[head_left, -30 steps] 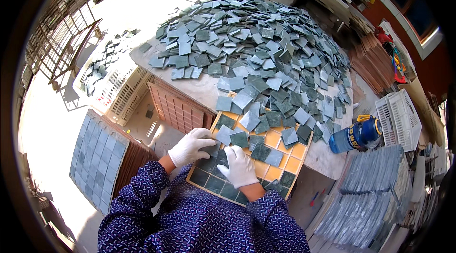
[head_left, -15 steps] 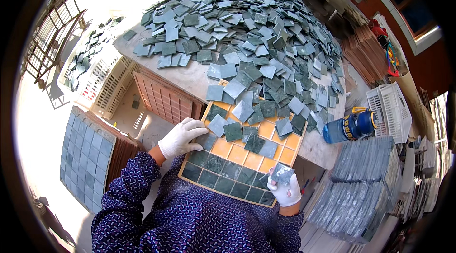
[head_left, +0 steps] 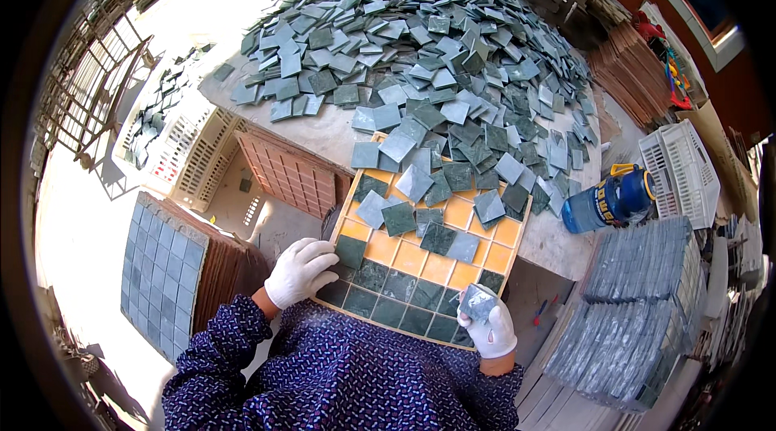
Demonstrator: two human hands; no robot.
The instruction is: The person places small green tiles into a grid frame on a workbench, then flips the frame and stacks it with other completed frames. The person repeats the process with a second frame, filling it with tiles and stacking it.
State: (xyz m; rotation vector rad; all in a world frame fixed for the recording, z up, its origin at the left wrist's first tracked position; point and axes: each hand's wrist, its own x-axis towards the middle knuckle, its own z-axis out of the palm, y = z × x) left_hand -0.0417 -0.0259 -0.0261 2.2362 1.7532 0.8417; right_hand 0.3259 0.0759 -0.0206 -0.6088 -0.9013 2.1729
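Note:
A shallow orange grid tray (head_left: 436, 265) lies at the table's near edge, against my front. Dark green square tiles (head_left: 394, 312) fill its near rows, and loose tiles (head_left: 398, 219) overlap on its far part. My left hand (head_left: 301, 273), in a white glove, rests at the tray's left edge with thumb and fingers apart, next to a dark tile (head_left: 350, 251) in a cell. At the tray's right edge my gloved right hand (head_left: 491, 330) grips a grey-green tile (head_left: 478, 302) between thumb and fingers. Whether more tiles sit behind it is hidden.
A large heap of loose tiles (head_left: 380, 35) covers the table beyond the tray. To the right are a blue bottle (head_left: 606, 203), a white crate (head_left: 683, 168) and wrapped tile stacks (head_left: 618, 334). On the left stand tiled panels (head_left: 162, 273), a white basket (head_left: 190, 152) and reddish trays (head_left: 287, 172).
A dark tile now shows in the right-hand cell just beyond my right hand, where orange showed before. My left hand has drawn slightly nearer along the tray's edge. The whole view has shifted slightly.

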